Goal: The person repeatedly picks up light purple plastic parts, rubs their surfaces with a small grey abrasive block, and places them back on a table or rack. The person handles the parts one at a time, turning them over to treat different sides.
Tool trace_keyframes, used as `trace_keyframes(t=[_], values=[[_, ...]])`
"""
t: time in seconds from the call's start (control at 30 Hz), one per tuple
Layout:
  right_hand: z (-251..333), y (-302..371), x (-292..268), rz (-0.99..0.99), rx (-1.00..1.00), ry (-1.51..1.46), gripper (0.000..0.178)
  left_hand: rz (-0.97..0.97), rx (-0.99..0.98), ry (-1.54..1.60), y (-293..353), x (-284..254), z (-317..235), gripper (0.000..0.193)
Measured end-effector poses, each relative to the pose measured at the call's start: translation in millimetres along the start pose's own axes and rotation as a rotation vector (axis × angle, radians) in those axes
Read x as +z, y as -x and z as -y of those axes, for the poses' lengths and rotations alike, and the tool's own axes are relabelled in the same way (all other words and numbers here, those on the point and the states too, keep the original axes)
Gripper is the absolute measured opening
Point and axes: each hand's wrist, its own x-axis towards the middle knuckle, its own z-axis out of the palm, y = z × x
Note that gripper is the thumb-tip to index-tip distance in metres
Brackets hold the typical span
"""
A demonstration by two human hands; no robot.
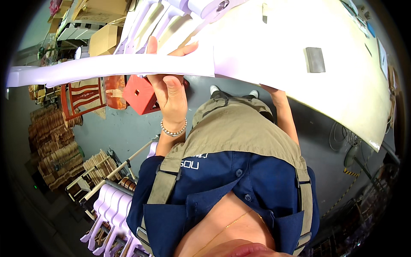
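Note:
A long, slightly curved pale lilac furniture part stretches across the upper left, its broader end lying over the white worktable. My left hand, with a beaded bracelet at the wrist, grips this part. Its thumb is on the near side and its fingers show past the far edge. My right hand reaches beneath the near edge by the part's broad end; its fingers are hidden. Glare blurs where the part ends and the table begins.
More lilac parts lie at the far side. A dark grey block rests on the table. Left are a red stool, a red chair and stacked wooden pieces. Lilac parts hang lower left. Cables are right.

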Motion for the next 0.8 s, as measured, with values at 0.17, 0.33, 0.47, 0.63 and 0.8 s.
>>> trace_keyframes(t=[0.17, 0.33, 0.47, 0.63, 0.8], values=[[28, 6, 7, 0.001, -0.037, 0.130, 0.054, -0.259, 0.062, 0.054, 5, -1, 9, 0.060], [91, 17, 31, -0.037, 0.087, 0.158, 0.060, -0.454, -0.094, 0.065, 16, -29, 18, 0.052], [95, 14, 32, 0.027, 0.140, 0.224, 0.054, -0.491, -0.087, 0.072, 20, -34, 15, 0.050], [50, 9, 26, 0.070, 0.144, 0.119, 0.042, -0.363, -0.011, 0.040, 16, -23, 5, 0.047], [19, 14, 26, 0.085, -0.073, 0.051, 0.037, -0.168, 0.102, -0.100, 0, -10, -1, 0.046]])
